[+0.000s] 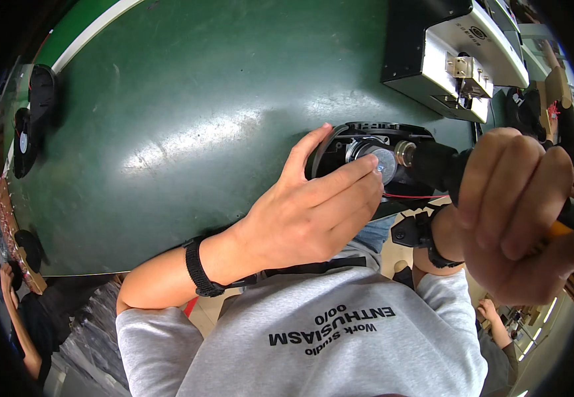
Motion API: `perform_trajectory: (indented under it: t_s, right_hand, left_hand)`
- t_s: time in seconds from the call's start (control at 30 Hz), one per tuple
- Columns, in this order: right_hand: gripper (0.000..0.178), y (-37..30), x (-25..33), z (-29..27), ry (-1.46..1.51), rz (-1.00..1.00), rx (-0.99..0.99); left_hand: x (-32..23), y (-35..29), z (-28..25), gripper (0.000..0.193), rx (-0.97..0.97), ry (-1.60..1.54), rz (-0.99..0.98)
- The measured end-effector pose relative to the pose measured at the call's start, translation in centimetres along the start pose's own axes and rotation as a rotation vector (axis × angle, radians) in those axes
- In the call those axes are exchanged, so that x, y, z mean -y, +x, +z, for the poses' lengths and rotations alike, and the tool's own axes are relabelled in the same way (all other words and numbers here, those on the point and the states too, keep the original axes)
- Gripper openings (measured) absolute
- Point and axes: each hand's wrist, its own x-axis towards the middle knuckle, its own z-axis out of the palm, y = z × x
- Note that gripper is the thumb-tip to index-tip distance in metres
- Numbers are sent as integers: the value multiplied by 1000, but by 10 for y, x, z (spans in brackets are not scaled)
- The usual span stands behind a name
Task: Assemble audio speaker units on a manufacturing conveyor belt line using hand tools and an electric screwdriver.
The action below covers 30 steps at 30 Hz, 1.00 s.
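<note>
A black plastic speaker housing [393,127] lies near the front edge of the table, right of centre. Inside it sits a round silver speaker magnet [385,169]. My left hand [313,208] grips the housing from the left, one digit along its far-left rim and the other fingertips pressing on the magnet. In my right hand [515,212], curled fingers wrap round a black power screwdriver [436,165]. Its metal collar [404,153] points left, over the housing beside the magnet; the bit's end is hard to make out. A thin red wire [416,196] runs from the housing's near side.
On the green table [188,86], a black-and-white machine [442,59] with a metal mechanism stands at the far right. Black speaker parts [42,92] lie by the left edge. Other people's arms [14,311] show at the left and right rims.
</note>
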Motion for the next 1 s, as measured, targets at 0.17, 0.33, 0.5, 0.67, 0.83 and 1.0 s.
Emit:
perform_trajectory:
  t_s: [0.17,0.33,0.5,0.67,0.83,1.0]
  right_hand:
    - [37,0,-1,-4,-26,39,83]
    - [36,-3,-4,0,-26,4,38]
    - [36,-3,-5,-2,-33,44,75]
    - [36,-3,-15,3,-40,-20,105]
    - [36,-4,-16,7,-18,-54,27]
    - [37,-4,-15,5,20,-62,35]
  left_hand:
    - [-2,0,1,17,9,4,-11]
    - [-3,0,2,19,4,8,-9]
    - [-4,0,1,18,4,0,-22]
    - [-3,1,-1,17,12,19,-8]
    - [-2,0,3,17,-22,30,-8]
    - [-2,1,1,18,-20,27,-11]
